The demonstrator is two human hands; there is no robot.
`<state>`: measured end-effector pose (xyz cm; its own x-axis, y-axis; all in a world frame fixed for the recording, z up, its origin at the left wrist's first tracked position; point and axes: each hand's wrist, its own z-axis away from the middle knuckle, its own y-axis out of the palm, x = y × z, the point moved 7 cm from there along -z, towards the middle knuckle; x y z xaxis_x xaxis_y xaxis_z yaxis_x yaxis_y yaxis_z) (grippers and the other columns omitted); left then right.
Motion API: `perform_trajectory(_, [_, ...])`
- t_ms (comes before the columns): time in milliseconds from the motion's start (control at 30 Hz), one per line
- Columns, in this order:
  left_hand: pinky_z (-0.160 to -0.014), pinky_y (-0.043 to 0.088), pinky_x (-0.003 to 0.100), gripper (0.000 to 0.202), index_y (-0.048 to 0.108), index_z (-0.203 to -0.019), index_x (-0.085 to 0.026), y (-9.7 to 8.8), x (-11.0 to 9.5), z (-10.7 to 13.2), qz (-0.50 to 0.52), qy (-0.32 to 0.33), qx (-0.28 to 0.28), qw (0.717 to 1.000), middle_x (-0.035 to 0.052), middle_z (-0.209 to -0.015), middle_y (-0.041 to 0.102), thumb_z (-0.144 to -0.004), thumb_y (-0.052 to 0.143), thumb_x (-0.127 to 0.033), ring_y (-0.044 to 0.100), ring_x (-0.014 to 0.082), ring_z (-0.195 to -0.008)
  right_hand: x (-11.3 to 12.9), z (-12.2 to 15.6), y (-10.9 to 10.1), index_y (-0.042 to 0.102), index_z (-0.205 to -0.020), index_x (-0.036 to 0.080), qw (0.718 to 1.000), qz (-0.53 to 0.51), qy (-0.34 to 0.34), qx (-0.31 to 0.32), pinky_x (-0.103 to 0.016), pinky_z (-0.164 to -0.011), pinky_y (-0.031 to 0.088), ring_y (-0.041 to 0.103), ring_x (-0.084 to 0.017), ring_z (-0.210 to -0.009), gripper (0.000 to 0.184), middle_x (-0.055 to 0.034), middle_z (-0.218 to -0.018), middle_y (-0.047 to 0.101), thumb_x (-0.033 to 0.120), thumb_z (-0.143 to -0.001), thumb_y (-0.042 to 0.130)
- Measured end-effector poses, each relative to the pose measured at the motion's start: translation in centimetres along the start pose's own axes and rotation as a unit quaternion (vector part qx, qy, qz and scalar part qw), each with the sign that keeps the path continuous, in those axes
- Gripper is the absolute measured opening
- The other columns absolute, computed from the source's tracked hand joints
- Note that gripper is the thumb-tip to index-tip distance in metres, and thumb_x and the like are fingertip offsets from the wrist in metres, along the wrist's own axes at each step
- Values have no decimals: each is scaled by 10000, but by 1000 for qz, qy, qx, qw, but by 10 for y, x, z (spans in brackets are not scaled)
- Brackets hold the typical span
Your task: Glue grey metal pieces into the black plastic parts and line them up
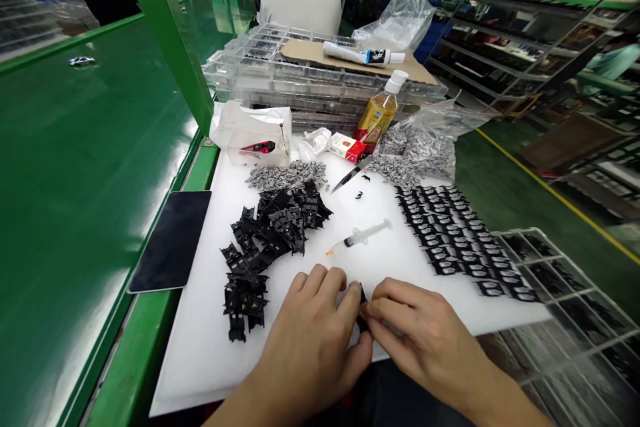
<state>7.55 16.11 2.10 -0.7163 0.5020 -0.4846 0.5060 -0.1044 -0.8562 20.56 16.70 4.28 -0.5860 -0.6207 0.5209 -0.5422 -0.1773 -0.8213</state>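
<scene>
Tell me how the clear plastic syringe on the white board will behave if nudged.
The clear plastic syringe looks light and stiff, with a thin moulded barrel. On its side on the smooth white board, it could roll if pushed, though its flange may check that. Its narrow tip seems delicate.

This is a factory assembly floor, with long green workbenches point(85, 147) on green steel frames and a worker point(300, 0) seated at the next station. Stacked clear compartment trays point(280, 73) and rows of small black plastic parts point(450, 233) on a white work board point(200, 347) suggest batch handwork, alongside a glue syringe point(360, 237). Metal shelving racks point(525, 40) stand beyond a painted floor with a yellow marking line point(555, 193).
</scene>
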Motion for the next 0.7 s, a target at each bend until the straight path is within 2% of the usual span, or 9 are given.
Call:
perform_trajectory(133, [-831, 458, 493, 357, 585, -1308, -212, -2, -1, 2, 6, 16, 3, 1000, 84, -1134, 600, -971, 621, -324, 532, 313, -1039, -12, 4, -21, 690, -1086, 240, 997, -43, 20, -58, -251, -765, 556, 688, -147, -856, 163, -25, -962, 692, 108, -998, 653])
perform_trajectory(200, [-847, 461, 498, 418, 548, -1381, -209, -2, -4, 2, 19, 42, 13, 999, 87, -1184, 620, -974, 599, -289, 539, 307, -1048, -24, 7, -30, 685, -1187, 257, 996, -30, 25, -83, -260, -869, 569, 705, -163, -985, 226, -38, -1069, 713, 141, -993, 682])
perform_trajectory(267, [-866, 466, 496, 496, 492, -1456, -195, -1, -6, 2, 38, 66, 20, 997, 90, -1238, 638, -964, 559, -201, 549, 294, -1060, -34, 8, -27, 627, -1371, 261, 998, -12, 16, -53, -314, -1058, 542, 671, -202, -1213, 382, -71, -1276, 708, 163, -1004, 667])
perform_trajectory(333, [-878, 468, 489, 545, 461, -1479, -170, -2, -5, 1, 54, 65, 8, 996, 95, -1258, 649, -940, 520, -112, 555, 284, -1067, -40, 7, -19, 545, -1493, 250, 1000, -8, -10, -1, -384, -1175, 491, 601, -233, -1360, 495, -90, -1405, 677, 166, -1015, 643])
perform_trajectory(433, [-839, 462, 465, 396, 560, -1307, -171, -5, -1, 1, 76, 42, -31, 996, 82, -1167, 660, -927, 516, -71, 553, 267, -1016, -41, 8, -13, 572, -1455, 232, 999, -5, -51, 18, -425, -1155, 514, 632, -239, -1301, 441, -88, -1314, 726, 160, -1025, 641])
perform_trajectory(533, [-790, 452, 443, 139, 618, -1105, -187, -8, -2, 2, 74, 49, -65, 994, 59, -1043, 652, -984, 561, -147, 544, 249, -945, -39, 10, -14, 620, -1386, 183, 997, 29, -73, 0, -414, -1096, 557, 675, -232, -1212, 366, -97, -1231, 757, 155, -1024, 666])
perform_trajectory(600, [-784, 458, 433, 99, 637, -1091, -187, -8, -3, 2, 54, 61, -79, 994, 54, -1017, 651, -1021, 568, -171, 544, 238, -929, -34, 13, -15, 640, -1373, 144, 992, 70, -102, -10, -407, -1081, 571, 684, -235, -1210, 355, -111, -1238, 769, 123, -1020, 666])
perform_trajectory(700, [-803, 480, 416, 151, 658, -1136, -185, -5, -3, 2, 43, 73, -87, 993, 57, -1029, 655, -1033, 565, -127, 550, 223, -937, -25, 17, -14, 680, -1355, 119, 980, 133, -150, -18, -422, -1065, 588, 692, -255, -1231, 341, -118, -1265, 783, 85, -1017, 655])
